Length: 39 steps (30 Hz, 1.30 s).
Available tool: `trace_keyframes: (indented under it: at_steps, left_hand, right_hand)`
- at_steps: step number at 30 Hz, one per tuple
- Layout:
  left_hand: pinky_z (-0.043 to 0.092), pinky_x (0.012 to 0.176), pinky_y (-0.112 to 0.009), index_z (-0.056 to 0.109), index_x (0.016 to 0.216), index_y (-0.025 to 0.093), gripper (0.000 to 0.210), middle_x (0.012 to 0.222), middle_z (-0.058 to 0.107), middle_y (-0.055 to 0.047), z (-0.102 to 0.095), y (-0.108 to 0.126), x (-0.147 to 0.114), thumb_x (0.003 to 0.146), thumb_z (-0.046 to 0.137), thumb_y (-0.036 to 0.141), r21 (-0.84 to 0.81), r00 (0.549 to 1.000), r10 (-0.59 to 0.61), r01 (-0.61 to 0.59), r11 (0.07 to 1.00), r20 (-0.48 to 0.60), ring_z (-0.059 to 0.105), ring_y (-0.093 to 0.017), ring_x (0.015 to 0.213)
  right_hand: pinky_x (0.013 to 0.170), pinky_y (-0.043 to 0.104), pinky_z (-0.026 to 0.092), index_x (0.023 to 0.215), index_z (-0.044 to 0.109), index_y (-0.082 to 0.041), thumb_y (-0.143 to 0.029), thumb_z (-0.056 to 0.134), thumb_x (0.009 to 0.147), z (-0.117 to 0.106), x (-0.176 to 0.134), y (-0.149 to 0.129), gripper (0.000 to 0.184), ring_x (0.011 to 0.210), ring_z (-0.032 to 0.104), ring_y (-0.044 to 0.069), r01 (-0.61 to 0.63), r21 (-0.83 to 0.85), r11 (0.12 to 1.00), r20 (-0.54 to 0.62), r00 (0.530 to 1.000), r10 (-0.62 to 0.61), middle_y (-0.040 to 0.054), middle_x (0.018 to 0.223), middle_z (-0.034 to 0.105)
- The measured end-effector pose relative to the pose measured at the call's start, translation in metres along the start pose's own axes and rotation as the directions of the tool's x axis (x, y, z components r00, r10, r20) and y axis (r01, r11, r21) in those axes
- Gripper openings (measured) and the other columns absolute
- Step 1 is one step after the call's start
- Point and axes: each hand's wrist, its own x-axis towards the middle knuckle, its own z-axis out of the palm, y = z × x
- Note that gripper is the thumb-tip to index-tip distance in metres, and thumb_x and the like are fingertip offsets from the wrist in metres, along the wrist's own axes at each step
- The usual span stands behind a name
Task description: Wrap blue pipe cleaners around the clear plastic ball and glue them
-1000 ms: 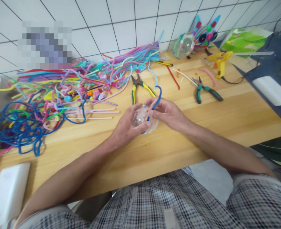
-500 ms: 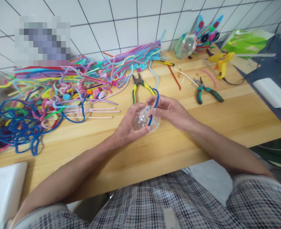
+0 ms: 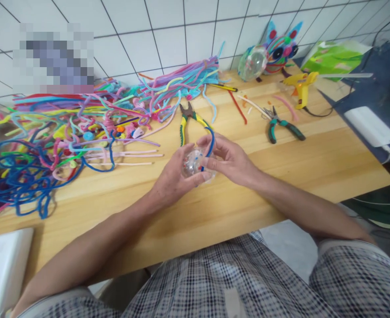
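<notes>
My left hand (image 3: 178, 170) is closed round a clear plastic ball (image 3: 191, 164) with small coloured specks on it. A blue pipe cleaner (image 3: 211, 140) arches up from the ball, pinched between the thumb and fingers of my right hand (image 3: 228, 159). Its lower end runs along the ball and is partly hidden by my thumb. Just beyond my hands, yellow-and-green pliers (image 3: 190, 117) lie with their handles spread. Teal-handled pliers (image 3: 281, 126) rest farther right.
Pipe cleaners (image 3: 181, 81) are heaped at the back and left, beside a blue tangle (image 3: 19, 172). A yellow glue gun (image 3: 299, 88), another clear ball (image 3: 253, 64) and a decorated cat-eared ball (image 3: 281, 53) stand at the back right. White power banks (image 3: 372, 126) sit at both sides.
The whole view has shifted slightly. The blue pipe cleaner's lower end shows less on the ball, and my right thumb lies nearer the ball's middle. Both hands keep their holds.
</notes>
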Motion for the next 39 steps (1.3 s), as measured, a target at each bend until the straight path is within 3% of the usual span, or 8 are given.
trace_keyframes:
  at_steps: [2,7,14,19,28,33,37,39]
  left_hand:
    - [0.059,0.118,-0.06,0.055,0.157,0.024,0.084,0.153,0.068,-0.017,0.0,0.002,-0.001,0.092,0.086,0.066,0.003,1.0,-0.017,0.017,1.0,-0.001,0.07,-0.038,0.138]
    - [0.062,0.113,-0.05,0.054,0.155,0.028,0.082,0.149,0.067,-0.013,0.003,-0.005,0.0,0.09,0.09,0.061,-0.006,0.992,0.118,-0.118,0.993,-0.033,0.071,-0.034,0.135]
    - [0.06,0.12,-0.055,0.05,0.159,0.033,0.079,0.155,0.063,-0.013,0.004,-0.013,0.002,0.094,0.089,0.053,-0.031,0.974,0.227,-0.226,0.974,0.026,0.067,-0.036,0.142]
    - [0.052,0.13,-0.059,0.047,0.163,0.032,0.082,0.163,0.058,-0.015,0.002,-0.012,0.004,0.095,0.09,0.048,0.013,0.933,0.359,-0.36,0.933,0.03,0.059,-0.037,0.154]
    - [0.048,0.134,-0.06,0.046,0.164,0.034,0.085,0.164,0.057,-0.014,0.005,-0.019,0.005,0.093,0.092,0.046,0.051,0.919,0.395,-0.394,0.918,-0.01,0.055,-0.037,0.158]
    - [0.041,0.137,-0.066,0.039,0.168,0.032,0.102,0.173,0.048,-0.018,0.003,-0.018,0.004,0.087,0.095,0.06,0.038,0.959,0.283,-0.282,0.959,-0.004,0.045,-0.043,0.166]
    - [0.058,0.119,-0.061,0.046,0.16,0.025,0.087,0.158,0.062,-0.018,0.002,-0.006,0.002,0.093,0.085,0.066,-0.024,0.999,0.034,-0.034,0.999,0.005,0.066,-0.039,0.144]
    - [0.063,0.11,-0.055,0.049,0.155,0.024,0.08,0.148,0.068,-0.016,0.003,0.0,0.001,0.094,0.083,0.064,-0.049,1.0,-0.007,0.008,0.999,0.022,0.072,-0.035,0.132]
  right_hand:
    - [0.114,0.046,0.057,0.097,0.078,-0.027,-0.066,0.091,0.086,-0.001,0.0,-0.001,0.043,0.124,0.07,0.026,0.021,-0.013,1.0,0.023,1.0,-0.021,0.0064,0.129,0.074]
    - [0.117,0.048,0.055,0.083,0.074,-0.025,-0.066,0.094,0.082,-0.01,0.007,-0.009,0.046,0.129,0.069,0.028,-0.037,0.049,0.998,0.003,0.999,0.037,0.0073,0.131,0.075]
    - [0.118,0.047,0.053,0.077,0.068,-0.023,-0.065,0.096,0.08,-0.01,0.009,-0.005,0.05,0.13,0.068,0.027,-0.052,0.068,0.996,-0.013,0.999,0.053,0.0081,0.129,0.075]
    - [0.114,0.045,0.054,0.079,0.066,-0.024,-0.064,0.094,0.082,-0.007,0.008,0.003,0.049,0.121,0.068,0.025,-0.013,0.052,0.999,0.012,1.0,0.012,0.0062,0.118,0.074]
    - [0.113,0.045,0.056,0.085,0.065,-0.024,-0.065,0.094,0.083,-0.005,0.007,0.01,0.05,0.128,0.066,0.025,0.011,0.075,0.997,0.014,1.0,-0.012,0.0074,0.129,0.069]
    - [0.116,0.047,0.054,0.085,0.064,-0.024,-0.06,0.092,0.087,-0.003,0.005,0.013,0.046,0.127,0.066,0.025,0.08,0.034,0.996,0.008,0.997,-0.08,0.0088,0.129,0.068]
    - [0.116,0.048,0.054,0.088,0.066,-0.024,-0.06,0.089,0.09,-0.004,0.003,0.01,0.043,0.131,0.065,0.027,0.099,-0.036,0.994,0.024,0.995,-0.098,0.0104,0.131,0.069]
    - [0.117,0.047,0.052,0.09,0.067,-0.024,-0.058,0.088,0.091,-0.005,0.003,0.007,0.04,0.131,0.066,0.027,0.096,-0.037,0.995,0.053,0.994,-0.094,0.0104,0.132,0.069]
